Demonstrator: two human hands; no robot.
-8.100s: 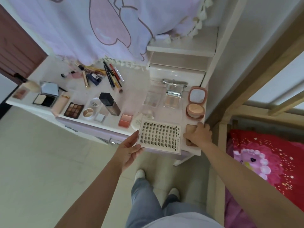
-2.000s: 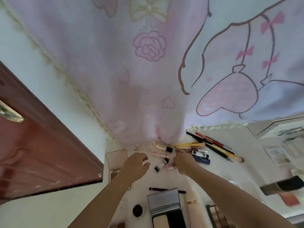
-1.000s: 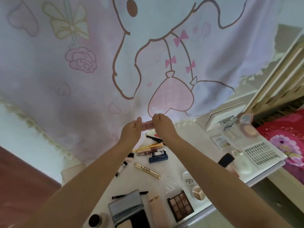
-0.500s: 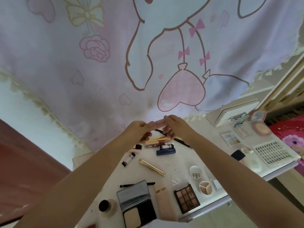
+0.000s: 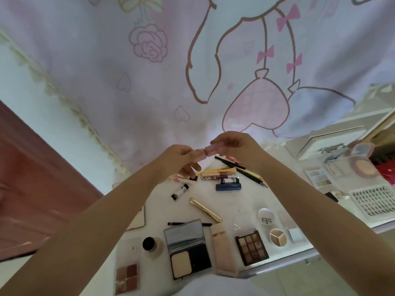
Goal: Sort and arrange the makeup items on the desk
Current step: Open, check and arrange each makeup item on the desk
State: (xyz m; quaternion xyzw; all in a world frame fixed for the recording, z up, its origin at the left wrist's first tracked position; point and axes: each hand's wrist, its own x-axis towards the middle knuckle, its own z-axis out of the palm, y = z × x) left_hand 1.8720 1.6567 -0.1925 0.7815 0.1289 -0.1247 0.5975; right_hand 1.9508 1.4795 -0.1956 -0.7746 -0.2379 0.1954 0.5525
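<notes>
I hold a small pink tube in the air above the back of the white desk, my left hand gripping one end and my right hand the other. Below them lie a row of lip tubes and pencils, a navy stick, a small white-and-black tube and a gold tube. Nearer me sit an open black powder compact, a beige tube and a brown eyeshadow palette.
A pink cartoon-print curtain hangs over the back of the desk. At right are a lash tray, a round pink compact and a white drawer unit. A small quad palette and a black-capped jar sit front left.
My hands picked the pink tube off the desk about two seconds ago and raised it. Over the last second they keep holding it by both ends while my view shifts slightly.
</notes>
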